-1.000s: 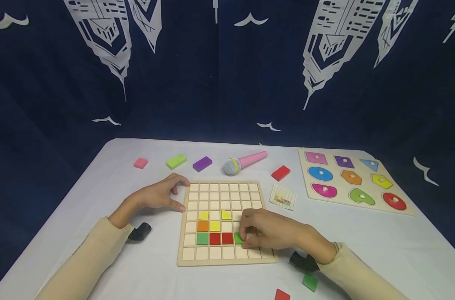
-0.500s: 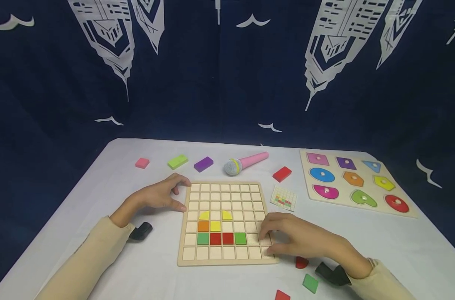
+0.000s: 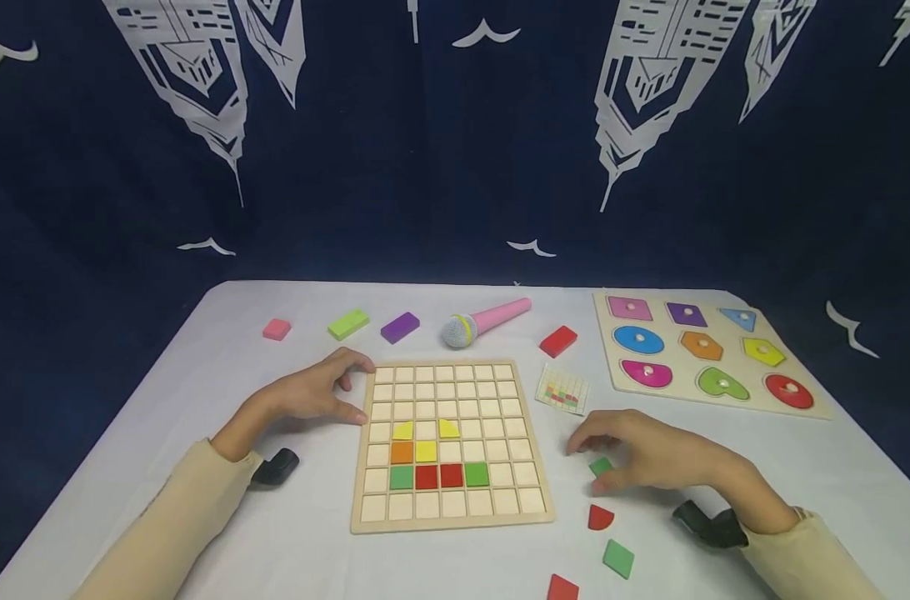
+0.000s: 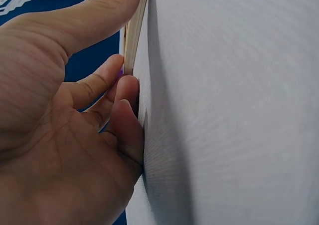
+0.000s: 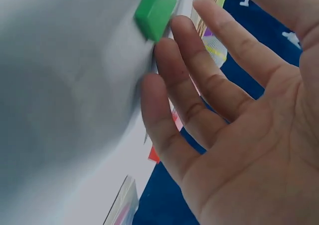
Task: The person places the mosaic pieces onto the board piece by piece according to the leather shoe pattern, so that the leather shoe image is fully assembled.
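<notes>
A square wooden grid board (image 3: 443, 527) holds several colored pieces: yellow quarter-rounds, orange and yellow squares, and a row of green, red, red and green squares (image 3: 477, 474). My left hand (image 3: 316, 390) rests at the board's left edge, thumb and index finger touching the rim, other fingers loosely bent. To the right of the board, my right hand (image 3: 650, 450) hovers low over the table with thumb and fingers spread. A green piece (image 3: 600, 466) lies between them, ungripped; in the right wrist view this green piece (image 5: 157, 10) is just beyond the fingertips.
Near the right hand lie a red quarter-round (image 3: 601, 517), a green tile (image 3: 618, 558) and a red tile (image 3: 563, 587). A small pattern card (image 3: 562, 389), a toy microphone (image 3: 492, 320), several blocks and a shape puzzle (image 3: 713, 350) stand farther back.
My right hand has left the green square in the board's lower row and moved right, off the board, to the loose green piece. The left hand stays at the board's edge.
</notes>
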A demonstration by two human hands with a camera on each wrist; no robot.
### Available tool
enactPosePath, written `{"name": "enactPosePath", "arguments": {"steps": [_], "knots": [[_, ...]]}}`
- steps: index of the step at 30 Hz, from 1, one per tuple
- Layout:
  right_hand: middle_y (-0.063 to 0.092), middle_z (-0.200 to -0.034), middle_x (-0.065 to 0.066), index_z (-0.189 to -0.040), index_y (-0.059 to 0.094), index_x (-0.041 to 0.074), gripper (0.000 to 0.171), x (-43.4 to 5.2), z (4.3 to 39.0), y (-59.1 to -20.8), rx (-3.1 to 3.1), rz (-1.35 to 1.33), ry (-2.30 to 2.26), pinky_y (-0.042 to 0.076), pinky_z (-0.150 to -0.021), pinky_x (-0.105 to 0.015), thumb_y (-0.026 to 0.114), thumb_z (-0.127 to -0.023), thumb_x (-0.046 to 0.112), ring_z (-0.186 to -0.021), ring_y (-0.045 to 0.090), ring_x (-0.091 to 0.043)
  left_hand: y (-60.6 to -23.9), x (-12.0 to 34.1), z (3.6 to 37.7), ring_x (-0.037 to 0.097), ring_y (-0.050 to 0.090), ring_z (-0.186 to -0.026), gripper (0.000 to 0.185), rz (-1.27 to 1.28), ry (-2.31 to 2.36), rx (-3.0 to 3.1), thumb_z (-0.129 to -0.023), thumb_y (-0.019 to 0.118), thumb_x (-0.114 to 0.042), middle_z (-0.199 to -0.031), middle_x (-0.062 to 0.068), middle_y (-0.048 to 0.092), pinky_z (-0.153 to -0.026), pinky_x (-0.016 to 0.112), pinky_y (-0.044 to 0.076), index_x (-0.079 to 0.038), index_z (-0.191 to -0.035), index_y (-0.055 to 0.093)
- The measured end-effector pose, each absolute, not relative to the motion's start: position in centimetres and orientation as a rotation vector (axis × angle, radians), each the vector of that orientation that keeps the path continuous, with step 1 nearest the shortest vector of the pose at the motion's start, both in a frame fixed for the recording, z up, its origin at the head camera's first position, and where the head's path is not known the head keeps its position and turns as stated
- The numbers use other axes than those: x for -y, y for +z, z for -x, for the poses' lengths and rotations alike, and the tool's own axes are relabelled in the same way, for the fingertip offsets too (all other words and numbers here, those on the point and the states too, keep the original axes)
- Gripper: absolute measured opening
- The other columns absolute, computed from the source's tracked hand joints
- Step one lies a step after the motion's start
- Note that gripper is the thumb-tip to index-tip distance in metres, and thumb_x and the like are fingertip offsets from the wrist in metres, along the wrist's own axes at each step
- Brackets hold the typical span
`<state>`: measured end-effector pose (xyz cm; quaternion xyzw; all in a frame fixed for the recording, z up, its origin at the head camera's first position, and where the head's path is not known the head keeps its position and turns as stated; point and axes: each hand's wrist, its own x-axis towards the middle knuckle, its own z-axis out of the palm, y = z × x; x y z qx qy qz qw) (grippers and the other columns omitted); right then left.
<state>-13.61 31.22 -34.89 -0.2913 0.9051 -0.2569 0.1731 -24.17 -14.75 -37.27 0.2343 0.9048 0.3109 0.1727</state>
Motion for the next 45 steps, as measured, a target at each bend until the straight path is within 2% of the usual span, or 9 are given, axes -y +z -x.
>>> {"name": "enactPosePath", "arguments": {"steps": [6, 12, 17, 23, 32, 37, 45], "knots": [[0.063, -0.116, 0.009, -0.116, 0.067, 0.027, 0.042, -32.6, 13.9, -34.8, -2.535, 0.757, -0.742, 0.051, -0.093, -0.026, 0.085, -0.078, 0.033, -0.103, 0.058, -0.009, -37.0, 14.9, 24.0, 0.025, 0.047, -0.105, 0.075, -0.691, 0.891, -2.569, -0.075, 0.088, -0.030, -0.117, 0.010, 0.049, -0.086, 0.036, 0.042, -0.009, -0.136, 0.049], [0.061, -0.107, 0.009, -0.109, 0.066, 0.029, 0.037, -32.4, 14.0, -34.9, -2.558, 0.728, -0.718, 0.051, -0.089, -0.025, 0.086, -0.078, 0.024, -0.098, 0.055, -0.011, -36.8, 14.8, 23.8, 0.025, 0.047, -0.105, 0.075, -0.701, 0.909, -2.556, -0.076, 0.088, -0.028, -0.120, 0.011, 0.049, -0.086, 0.036, 0.042, -0.007, -0.136, 0.049], [0.060, -0.101, 0.010, -0.100, 0.067, 0.030, 0.031, -32.1, 14.1, -35.1, -2.568, 0.698, -0.697, 0.051, -0.087, -0.025, 0.087, -0.076, 0.025, -0.096, 0.054, -0.012, -37.0, 14.7, 23.8, 0.025, 0.047, -0.104, 0.074, -0.718, 0.906, -2.557, -0.076, 0.088, -0.028, -0.119, 0.011, 0.048, -0.085, 0.035, 0.042, -0.008, -0.136, 0.049], [0.062, -0.095, 0.011, -0.099, 0.067, 0.026, 0.030, -31.4, 14.0, -34.9, -2.577, 0.673, -0.680, 0.052, -0.081, -0.023, 0.087, -0.076, 0.023, -0.090, 0.055, -0.010, -37.2, 14.6, 24.1, 0.025, 0.046, -0.104, 0.072, -0.782, 0.894, -2.562, -0.079, 0.085, -0.030, -0.126, 0.011, 0.047, -0.088, 0.038, 0.042, -0.009, -0.137, 0.047], [0.059, -0.085, 0.012, -0.097, 0.067, 0.028, 0.026, -29.3, 13.8, -34.3, -2.597, 0.719, -0.595, 0.049, -0.073, -0.023, 0.085, -0.079, 0.029, -0.082, 0.054, -0.009, -37.2, 14.5, 23.9, 0.025, 0.046, -0.102, 0.072, -0.720, 0.893, -2.574, -0.078, 0.086, -0.029, -0.116, 0.010, 0.048, -0.083, 0.035, 0.042, -0.010, -0.137, 0.049], [0.058, -0.083, 0.012, -0.097, 0.065, 0.027, 0.025, -28.1, 13.9, -34.0, -2.596, 0.821, -0.596, 0.048, -0.073, -0.023, 0.084, -0.080, 0.029, -0.081, 0.055, -0.007, -37.2, 14.6, 23.8, 0.024, 0.046, -0.104, 0.074, -0.669, 0.875, -2.578, -0.078, 0.087, -0.031, -0.117, 0.008, 0.049, -0.084, 0.035, 0.043, -0.014, -0.138, 0.048], [0.060, -0.086, 0.012, -0.100, 0.066, 0.027, 0.024, -25.4, 14.1, -34.6, -2.567, 0.946, -0.635, 0.048, -0.077, -0.023, 0.082, -0.083, 0.027, -0.083, 0.056, -0.007, -37.4, 14.7, 24.0, 0.024, 0.046, -0.104, 0.074, -0.717, 0.889, -2.570, -0.078, 0.086, -0.031, -0.122, 0.009, 0.048, -0.084, 0.036, 0.042, -0.012, -0.138, 0.048]]}}
